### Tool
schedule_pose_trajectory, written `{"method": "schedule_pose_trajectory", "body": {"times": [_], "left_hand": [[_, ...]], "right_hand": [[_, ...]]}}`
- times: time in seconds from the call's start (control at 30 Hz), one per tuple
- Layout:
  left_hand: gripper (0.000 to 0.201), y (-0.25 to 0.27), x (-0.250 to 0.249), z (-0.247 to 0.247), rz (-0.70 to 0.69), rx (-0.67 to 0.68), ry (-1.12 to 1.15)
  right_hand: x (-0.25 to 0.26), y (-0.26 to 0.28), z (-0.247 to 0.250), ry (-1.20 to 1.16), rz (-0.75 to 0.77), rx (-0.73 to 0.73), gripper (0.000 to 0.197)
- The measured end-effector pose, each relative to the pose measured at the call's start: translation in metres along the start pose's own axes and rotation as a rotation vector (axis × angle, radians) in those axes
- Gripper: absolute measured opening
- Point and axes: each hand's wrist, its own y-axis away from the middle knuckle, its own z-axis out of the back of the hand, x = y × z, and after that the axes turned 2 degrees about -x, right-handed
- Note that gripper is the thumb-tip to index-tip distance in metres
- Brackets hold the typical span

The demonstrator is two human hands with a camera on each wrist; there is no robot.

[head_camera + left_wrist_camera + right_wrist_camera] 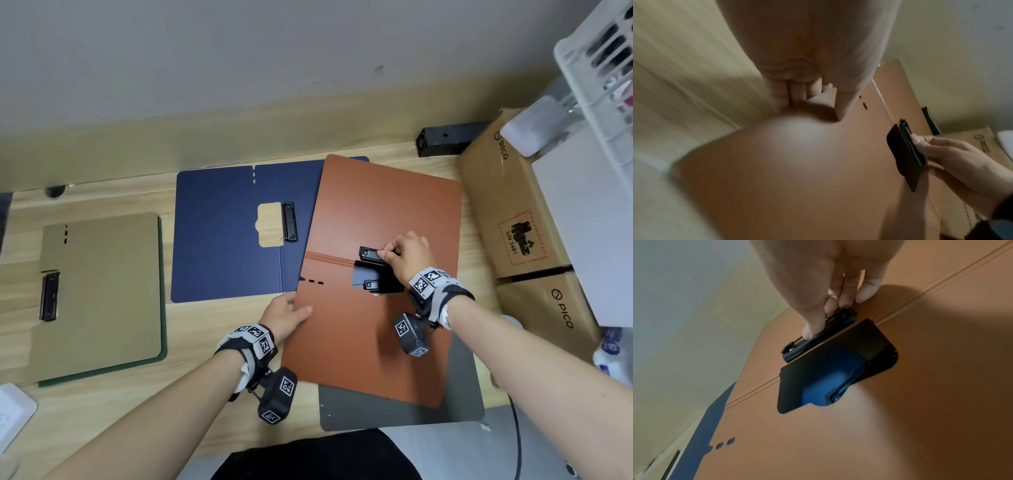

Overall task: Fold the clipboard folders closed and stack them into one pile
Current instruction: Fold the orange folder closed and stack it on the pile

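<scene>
An open orange-brown clipboard folder (376,212) (797,162) (920,402) lies tilted over a grey closed folder (466,404) and over the right part of an open navy folder (222,240). My right hand (406,255) pinches the orange folder's black metal clip (370,253) (818,337) (908,146) at the fold. My left hand (286,313) (812,73) grips that folder's left edge, thumb on top. A tan-and-green folder (99,291) lies closed at the left with its clip (49,296) showing.
Two cardboard boxes (513,212) stand at the right, with a white basket (603,68) above them. A black bar (445,138) lies at the back by the wall. A white object (13,411) sits at the desk's left front edge.
</scene>
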Motion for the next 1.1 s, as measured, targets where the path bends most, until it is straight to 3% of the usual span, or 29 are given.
{"method": "schedule_pose_trajectory", "body": {"times": [0.13,0.27,0.43,0.53,0.63,0.73,0.87,0.97,1.1], "left_hand": [[0.028,0.009,0.010,0.028,0.047,-0.041,0.007],[0.014,0.021,0.020,0.064,0.086,-0.129,0.023],[0.020,0.028,0.023,0.101,0.133,-0.367,0.349],[0.021,0.028,0.028,0.108,0.172,-0.293,0.523],[0.033,0.030,0.036,0.104,0.217,-0.201,0.396],[0.030,0.035,0.043,0.091,0.210,-0.198,0.270],[0.042,0.028,0.055,0.095,0.183,-0.320,0.210],[0.057,0.018,0.059,0.118,0.165,-0.486,0.145],[0.050,0.016,0.038,0.155,0.150,-0.686,0.132]], "right_hand": [[0.013,-0.001,0.007,-0.017,-0.027,-0.036,0.023],[0.024,0.004,-0.001,0.019,-0.062,0.047,0.023],[0.034,0.006,-0.023,0.031,-0.160,0.103,0.025],[0.045,0.009,-0.032,0.031,-0.214,0.079,0.027],[0.057,0.010,-0.041,0.018,-0.232,0.094,0.029],[0.062,0.009,-0.054,-0.004,-0.262,0.125,0.034],[0.066,0.010,-0.061,-0.066,-0.313,0.165,0.034],[0.072,0.012,-0.070,-0.235,-0.290,0.256,0.024],[0.066,0.008,-0.079,-0.377,-0.237,0.272,0.017]]}}
